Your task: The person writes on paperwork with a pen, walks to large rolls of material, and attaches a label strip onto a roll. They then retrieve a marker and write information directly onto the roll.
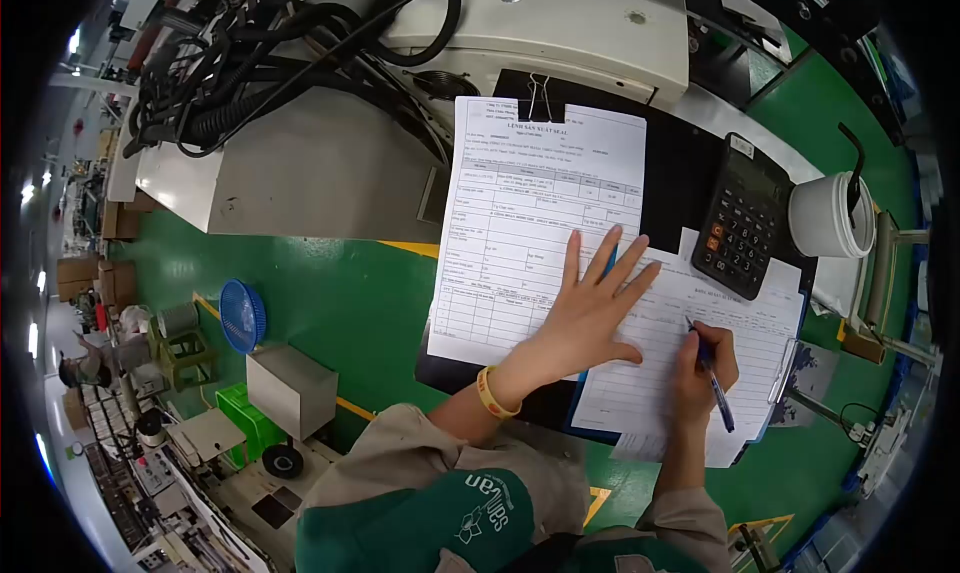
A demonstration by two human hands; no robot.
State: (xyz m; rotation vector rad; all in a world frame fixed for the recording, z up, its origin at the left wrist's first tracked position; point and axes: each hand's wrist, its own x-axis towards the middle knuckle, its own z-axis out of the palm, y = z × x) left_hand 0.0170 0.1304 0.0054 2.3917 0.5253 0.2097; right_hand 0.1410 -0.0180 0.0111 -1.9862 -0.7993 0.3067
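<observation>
My left hand (590,318) lies flat with fingers spread across a printed form (500,233) and the edge of a second sheet. A yellow band circles that wrist. In my right hand (708,368) a blue pen (722,403) is gripped, its tip near the lined paper (650,393). This paper rests on a blue clipboard (577,413) with a metal clip at its right side. A black binder clip (541,109) holds the top of the printed form. Just above the lined paper lies a black calculator (741,218).
A white bucket (825,216) stands right of the calculator. Black cables (290,73) hang over a grey machine housing (320,173) at upper left. On the green floor are a blue basket (242,316) and a green crate (245,418). A person (88,368) is at far left.
</observation>
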